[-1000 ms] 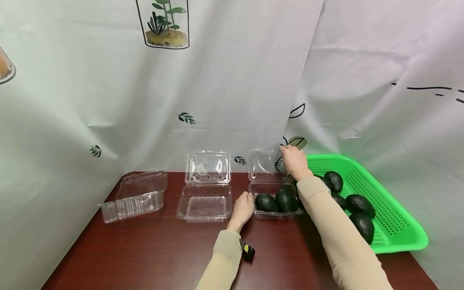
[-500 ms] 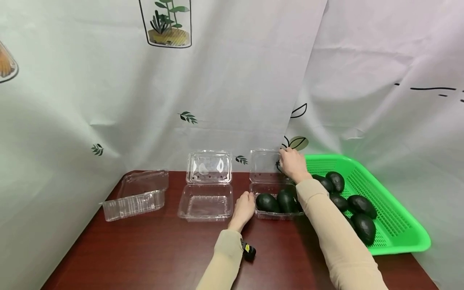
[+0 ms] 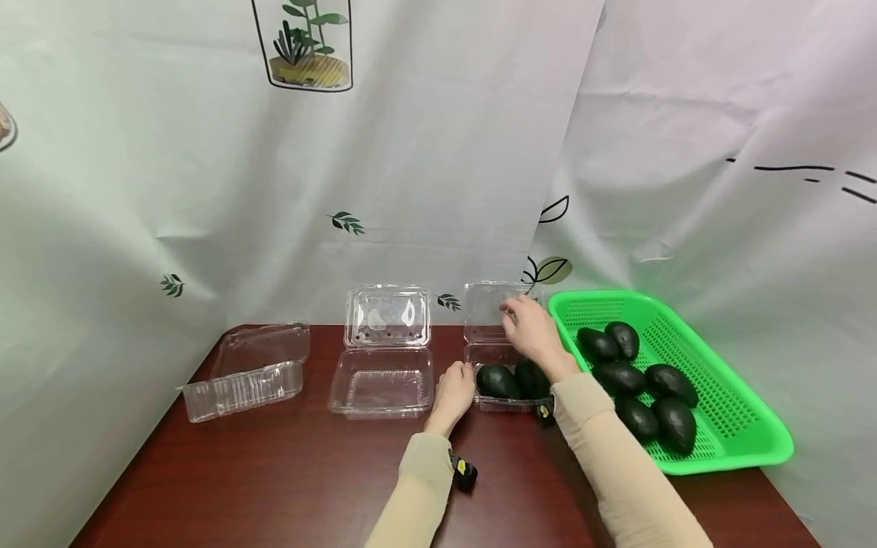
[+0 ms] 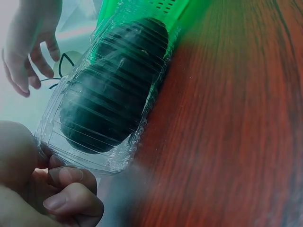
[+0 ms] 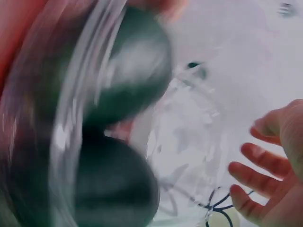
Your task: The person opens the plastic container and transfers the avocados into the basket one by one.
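A clear plastic clamshell container point(image 3: 507, 405) stands with its lid point(image 3: 483, 312) raised against the backdrop. Inside it lie two dark green avocados point(image 3: 498, 381), side by side. My left hand point(image 3: 454, 390) pinches the container's left side between thumb and curled fingers, as the left wrist view shows close up. In front of the raised lid, my right hand point(image 3: 533, 331) hovers with loosely bent, parted fingers and nothing between them. The right wrist view has the right hand point(image 5: 270, 170) at one side, apart from the avocados point(image 5: 118, 184), which are blurred behind the container wall.
Left of my left hand sits a second open clamshell point(image 3: 384, 388), and a third point(image 3: 245, 388) lies askew farther left. A green plastic basket point(image 3: 743, 415) with several avocados point(image 3: 620, 378) stands at the right. A white printed backdrop point(image 3: 425, 152) rises behind the table point(image 3: 294, 479).
My right hand has moved down and left from the lid's upper right edge to in front of the lid. My left hand has stayed at the container's left side.
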`<act>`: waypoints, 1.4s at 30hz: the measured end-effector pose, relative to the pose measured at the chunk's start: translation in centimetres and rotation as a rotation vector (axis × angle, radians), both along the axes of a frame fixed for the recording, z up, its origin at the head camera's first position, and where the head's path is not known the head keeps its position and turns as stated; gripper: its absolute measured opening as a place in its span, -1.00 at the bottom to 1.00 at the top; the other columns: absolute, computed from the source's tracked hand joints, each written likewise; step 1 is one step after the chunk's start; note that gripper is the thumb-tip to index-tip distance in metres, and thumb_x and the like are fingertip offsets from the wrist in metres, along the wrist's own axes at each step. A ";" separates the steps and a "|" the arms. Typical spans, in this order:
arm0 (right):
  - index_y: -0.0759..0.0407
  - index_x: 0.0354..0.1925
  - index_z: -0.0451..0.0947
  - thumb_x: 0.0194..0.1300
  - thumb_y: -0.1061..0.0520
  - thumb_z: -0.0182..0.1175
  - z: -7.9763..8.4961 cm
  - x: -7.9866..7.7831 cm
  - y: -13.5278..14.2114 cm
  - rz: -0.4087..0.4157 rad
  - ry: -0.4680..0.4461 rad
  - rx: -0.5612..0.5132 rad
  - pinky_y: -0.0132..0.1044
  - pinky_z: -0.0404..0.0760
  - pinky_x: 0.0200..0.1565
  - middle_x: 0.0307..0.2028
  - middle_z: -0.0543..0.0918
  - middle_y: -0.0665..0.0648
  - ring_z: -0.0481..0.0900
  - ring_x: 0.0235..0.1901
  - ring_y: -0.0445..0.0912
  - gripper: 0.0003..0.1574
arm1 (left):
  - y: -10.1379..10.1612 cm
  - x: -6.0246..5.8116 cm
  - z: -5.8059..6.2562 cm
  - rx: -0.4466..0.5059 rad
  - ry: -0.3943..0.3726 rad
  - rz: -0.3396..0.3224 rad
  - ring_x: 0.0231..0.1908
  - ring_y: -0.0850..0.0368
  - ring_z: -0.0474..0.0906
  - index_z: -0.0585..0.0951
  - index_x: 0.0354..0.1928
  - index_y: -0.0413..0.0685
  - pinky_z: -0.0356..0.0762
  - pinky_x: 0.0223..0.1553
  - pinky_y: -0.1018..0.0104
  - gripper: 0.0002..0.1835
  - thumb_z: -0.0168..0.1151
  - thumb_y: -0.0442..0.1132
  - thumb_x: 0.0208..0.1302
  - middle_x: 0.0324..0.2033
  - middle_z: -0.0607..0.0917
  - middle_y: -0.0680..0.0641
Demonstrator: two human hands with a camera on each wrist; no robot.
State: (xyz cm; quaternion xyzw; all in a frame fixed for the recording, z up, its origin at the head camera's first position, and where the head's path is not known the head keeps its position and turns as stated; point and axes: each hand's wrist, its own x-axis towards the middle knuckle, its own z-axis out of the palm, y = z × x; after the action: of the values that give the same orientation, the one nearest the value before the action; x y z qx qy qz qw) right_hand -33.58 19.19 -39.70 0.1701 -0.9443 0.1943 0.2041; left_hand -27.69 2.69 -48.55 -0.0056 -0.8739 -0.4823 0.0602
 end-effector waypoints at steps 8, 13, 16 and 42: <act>0.21 -0.09 0.65 0.36 0.19 0.18 -1.2 3.7 -0.3 -0.032 -0.059 -0.342 -0.05 0.54 -0.33 -0.33 0.68 0.14 0.60 -0.40 0.00 -0.80 | -0.1 0.0 0.2 -0.008 0.013 0.007 -0.46 -0.14 0.55 0.44 -0.51 -0.07 0.43 -0.39 -0.01 -0.67 -0.06 -0.20 0.48 -0.61 0.48 -0.07; 0.21 -0.11 0.65 0.30 0.21 0.25 -2.8 5.2 -0.3 -0.104 -0.084 -0.424 -0.11 0.51 -0.35 -0.35 0.66 0.11 0.58 -0.42 -0.03 -0.81 | 0.0 0.1 0.0 -0.004 -0.009 -0.009 -0.48 -0.11 0.52 0.43 -0.50 -0.06 0.42 -0.40 0.02 -0.68 -0.06 -0.18 0.49 -0.61 0.46 -0.07; 0.22 -0.13 0.65 0.25 0.22 0.30 -3.3 5.5 -0.9 -0.093 -0.096 -0.369 -0.10 0.51 -0.31 -0.36 0.64 0.11 0.56 -0.40 -0.02 -0.81 | 0.0 0.2 0.1 -0.008 -0.016 -0.009 -0.48 -0.10 0.52 0.43 -0.49 -0.06 0.42 -0.40 0.02 -0.68 -0.07 -0.18 0.49 -0.61 0.46 -0.07; 0.23 0.09 0.52 0.11 0.05 0.46 -5.5 5.7 -2.5 0.037 -0.478 -0.112 0.04 0.50 -0.04 -0.03 0.61 0.23 0.56 -0.07 0.13 -0.39 | -0.1 0.2 0.2 0.011 -0.021 -0.007 -0.41 -0.14 0.58 0.49 -0.43 -0.08 0.42 -0.40 0.01 -0.70 -0.07 -0.17 0.48 -0.49 0.59 -0.12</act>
State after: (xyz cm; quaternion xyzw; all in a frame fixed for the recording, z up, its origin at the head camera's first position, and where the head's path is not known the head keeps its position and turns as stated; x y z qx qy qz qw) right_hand -27.84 16.66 -45.23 0.1249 -0.9503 0.2845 -0.0196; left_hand -27.49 2.57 -48.39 -0.0031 -0.8717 -0.4875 0.0495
